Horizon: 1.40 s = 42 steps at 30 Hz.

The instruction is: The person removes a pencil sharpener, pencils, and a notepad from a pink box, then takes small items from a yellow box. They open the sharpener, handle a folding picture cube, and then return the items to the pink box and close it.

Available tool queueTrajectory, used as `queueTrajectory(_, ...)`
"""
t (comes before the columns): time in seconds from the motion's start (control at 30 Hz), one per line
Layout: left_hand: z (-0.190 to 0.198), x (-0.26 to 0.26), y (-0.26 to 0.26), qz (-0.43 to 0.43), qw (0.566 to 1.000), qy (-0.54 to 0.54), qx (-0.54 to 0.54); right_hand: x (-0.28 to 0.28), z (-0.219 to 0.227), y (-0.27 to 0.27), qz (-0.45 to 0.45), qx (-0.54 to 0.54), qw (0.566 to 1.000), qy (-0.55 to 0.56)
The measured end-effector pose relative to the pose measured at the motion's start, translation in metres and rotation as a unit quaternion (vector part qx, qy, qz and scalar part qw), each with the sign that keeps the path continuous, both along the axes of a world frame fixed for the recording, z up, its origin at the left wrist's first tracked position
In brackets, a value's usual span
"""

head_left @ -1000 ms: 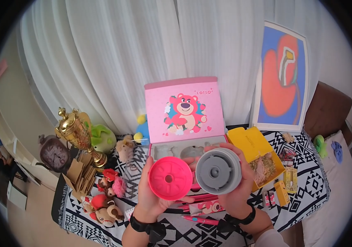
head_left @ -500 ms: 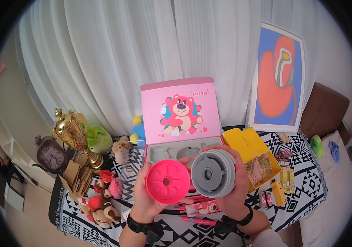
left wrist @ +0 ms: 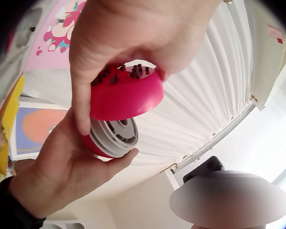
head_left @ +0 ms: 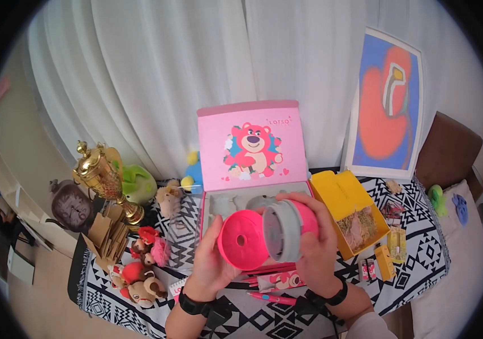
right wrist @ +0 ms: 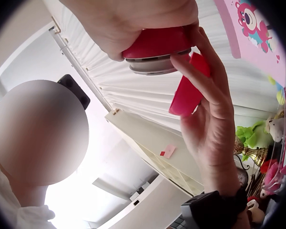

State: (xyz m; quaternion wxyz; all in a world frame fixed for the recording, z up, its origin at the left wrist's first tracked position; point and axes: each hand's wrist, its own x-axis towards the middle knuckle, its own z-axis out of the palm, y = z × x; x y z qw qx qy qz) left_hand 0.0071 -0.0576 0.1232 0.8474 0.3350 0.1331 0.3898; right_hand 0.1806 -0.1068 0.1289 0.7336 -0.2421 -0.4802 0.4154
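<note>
My left hand (head_left: pixel 210 263) holds the round pink base (head_left: pixel 233 253) of a small desktop vacuum, its hollow inside facing up. In the left wrist view, short dark bristles (left wrist: pixel 137 71) stand on the base's outer face. My right hand (head_left: pixel 322 251) grips the vacuum's body (head_left: pixel 291 233), a pink dome with a grey ringed filter end. That grey end is tilted toward the base. The two parts are held side by side, with rims close together, above the front of an open pink box (head_left: pixel 253 152) printed with a bear. The right palm side is partly hidden behind the dome.
Pink pens and a bear-print pouch (head_left: pixel 281 281) lie below the hands. A yellow box (head_left: pixel 340 195) with shredded filling stands right. At left are a gold trophy (head_left: pixel 103 175), cardboard pieces (head_left: pixel 111 240) and plush toys (head_left: pixel 142 285). A framed picture (head_left: pixel 386 107) leans behind.
The right hand has turned the vacuum body so its grey end faces left toward the base and its pink dome shows. The base has tilted and shifted right, closer to the body.
</note>
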Motion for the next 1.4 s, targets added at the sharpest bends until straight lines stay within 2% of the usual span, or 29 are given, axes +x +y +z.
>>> queueTrajectory(0.07, 0.002, 0.006, -0.007, 0.011, 1.0, -0.004, -0.004, -0.003, 0.001, -0.001, -0.045, 0.04, 0.992, -0.111)
queueTrajectory(0.1, 0.004, 0.007, -0.009, 0.03, 1.0, -0.007, 0.001, -0.003, 0.0, 0.001, -0.048, 0.036, 0.992, -0.113)
queueTrajectory(0.17, 0.002, 0.006, -0.01, 0.034, 0.999, 0.003, 0.008, -0.004, -0.004, 0.004, -0.127, 0.146, 0.941, -0.278)
queueTrajectory(0.2, -0.001, 0.002, -0.01, 0.02, 0.999, 0.021, 0.042, -0.006, -0.003, 0.003, -0.156, 0.159, 0.923, -0.314)
queueTrajectory(0.23, -0.003, -0.001, -0.009, 0.007, 0.996, 0.04, 0.076, -0.008, -0.003, 0.003, -0.153, 0.158, 0.924, -0.314)
queueTrajectory(0.3, 0.002, 0.001, -0.01, 0.005, 0.996, 0.032, 0.079, -0.013, -0.004, 0.003, -0.176, 0.185, 0.902, -0.349)
queueTrajectory(0.37, 0.004, 0.0, -0.011, -0.012, 0.986, 0.056, 0.154, -0.015, -0.006, 0.003, -0.171, 0.195, 0.903, -0.344)
queueTrajectory(0.43, 0.006, 0.0, -0.012, -0.021, 0.985, 0.059, 0.16, -0.015, -0.006, 0.003, -0.165, 0.209, 0.902, -0.34)
queueTrajectory(0.5, 0.008, 0.001, -0.015, -0.029, 0.971, 0.049, 0.232, -0.017, -0.008, 0.0, -0.184, 0.245, 0.884, -0.354)
queueTrajectory(0.63, 0.006, 0.0, -0.019, -0.041, 0.971, 0.067, 0.226, -0.02, -0.013, -0.001, -0.199, 0.252, 0.869, -0.376)
queueTrajectory(0.7, 0.009, 0.0, -0.02, -0.011, 0.968, 0.091, 0.233, -0.022, -0.013, 0.002, -0.159, 0.235, 0.897, -0.338)
queueTrajectory(0.83, 0.007, -0.002, -0.013, -0.004, 0.965, 0.11, 0.239, -0.021, -0.015, 0.006, -0.154, 0.227, 0.882, -0.383)
queueTrajectory(1.23, 0.002, 0.005, -0.014, 0.053, 0.947, 0.124, 0.29, -0.018, -0.01, 0.004, -0.119, 0.179, 0.9, -0.378)
queueTrajectory(1.33, 0.004, 0.007, -0.015, 0.071, 0.935, 0.13, 0.322, -0.016, -0.009, 0.003, -0.085, 0.167, 0.915, -0.358)
queueTrajectory(1.4, 0.006, 0.009, -0.016, 0.107, 0.911, 0.137, 0.373, -0.014, -0.009, 0.003, -0.056, 0.136, 0.928, -0.343)
